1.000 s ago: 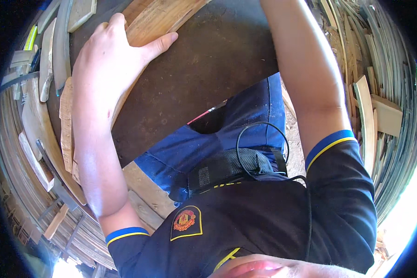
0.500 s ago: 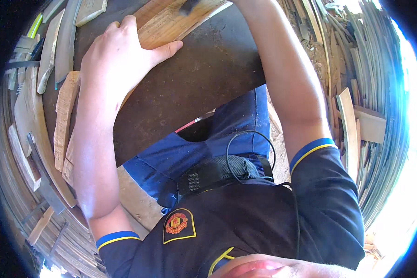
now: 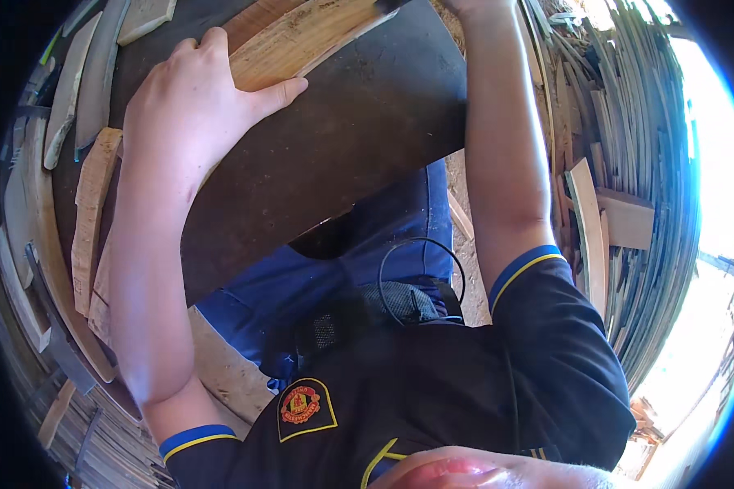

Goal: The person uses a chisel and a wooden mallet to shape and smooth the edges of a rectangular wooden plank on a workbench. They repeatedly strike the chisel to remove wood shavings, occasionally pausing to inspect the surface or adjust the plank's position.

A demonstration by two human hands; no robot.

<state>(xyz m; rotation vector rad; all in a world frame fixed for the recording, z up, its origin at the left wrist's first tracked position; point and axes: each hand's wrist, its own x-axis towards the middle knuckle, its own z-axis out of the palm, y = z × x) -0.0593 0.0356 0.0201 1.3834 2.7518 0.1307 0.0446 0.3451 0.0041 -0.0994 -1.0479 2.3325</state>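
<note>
Apparently the likeliest trouble is a slip: the wooden board seems held by one hand alone, so a push from the blurred dark object at its far end could swing it or carry that object toward the left thumb. The left hand has its fingers clasped across the board, thumb along the near edge; the board lies over the dark table, reaching ahead and rightward from those fingers. The right hand is cut off at the upper edge — whether its fingers grip anything, I cannot tell.

Counted out: two hands, one board, one dark object beyond the left fingers, one table. Left of those fingers lie at least four loose wood pieces; well right of them, one short block sits by stacked strips — too many to count.
</note>
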